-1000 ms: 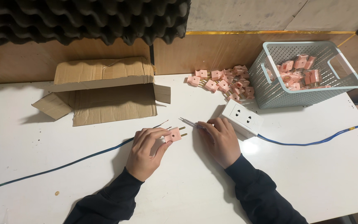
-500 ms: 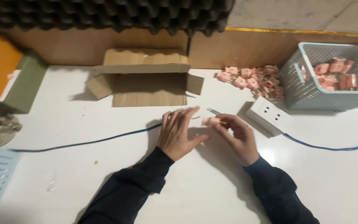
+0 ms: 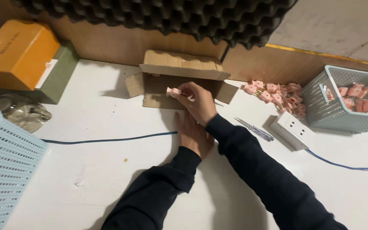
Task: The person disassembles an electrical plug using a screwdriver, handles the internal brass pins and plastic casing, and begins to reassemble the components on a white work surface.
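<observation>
**Pink plug held at the cardboard box**

White tabletop [image 3: 107,170], dark foam behind. Right hand [image 3: 199,102] pinches a pink plug [image 3: 173,91] at the mouth of the open cardboard box [image 3: 179,68]. Left hand [image 3: 194,134] lies flat, fingers spread, on the table beside a blue cable [image 3: 107,139]. Further right, a pale-blue basket [image 3: 333,115] holds more pink plugs, with a loose pile [image 3: 277,94] just beside it.

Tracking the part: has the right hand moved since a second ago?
Yes. The right hand carried the small pink plug from beside the white socket block to the open cardboard box.
</observation>
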